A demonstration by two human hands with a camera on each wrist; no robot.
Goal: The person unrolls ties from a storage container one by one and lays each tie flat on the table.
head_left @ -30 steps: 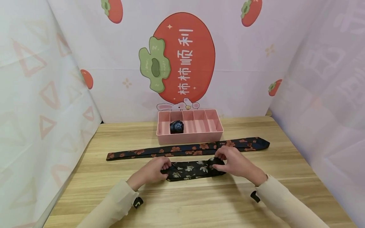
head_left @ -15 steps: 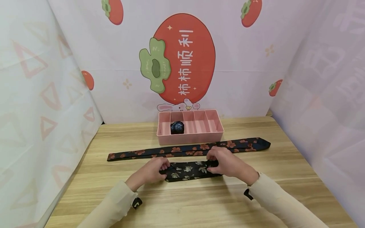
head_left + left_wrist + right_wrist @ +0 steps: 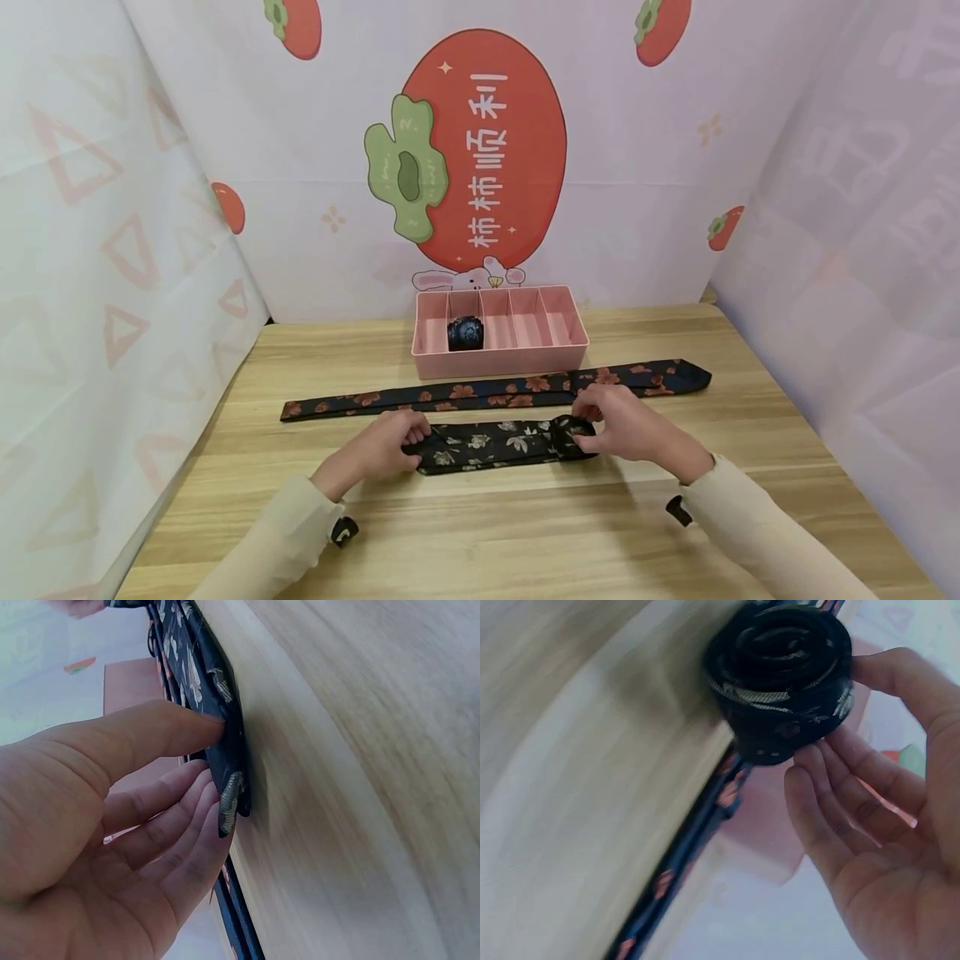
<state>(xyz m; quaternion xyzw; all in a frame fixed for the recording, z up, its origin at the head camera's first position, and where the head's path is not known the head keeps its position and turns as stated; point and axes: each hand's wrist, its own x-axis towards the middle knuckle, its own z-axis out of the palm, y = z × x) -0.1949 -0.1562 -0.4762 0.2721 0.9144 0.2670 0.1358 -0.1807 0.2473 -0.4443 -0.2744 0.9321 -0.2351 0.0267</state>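
Observation:
A black necktie (image 3: 487, 446) with pale flowers lies partly rolled on the table, its right part wound into a coil (image 3: 573, 437). My right hand (image 3: 630, 423) holds that coil between thumb and fingers; the right wrist view shows the spiral end of the roll (image 3: 780, 682). At the flat left part, my left hand (image 3: 375, 450) pinches the tie, with the thumb (image 3: 172, 731) on one side and the fingers on the other. Behind it, a dark necktie with orange flowers (image 3: 450, 393) stretches out lengthwise.
At the back of the table (image 3: 480, 533) stands a pink divided box (image 3: 498, 364). A dark blue rolled necktie (image 3: 466, 333) sits in its second compartment from the left. A printed cloth backdrop (image 3: 637, 167) rises behind, with cloth sides left and right.
My left hand has shifted left along with the flat part of the tie. My right hand moved left, then back right, and more of the coil now shows.

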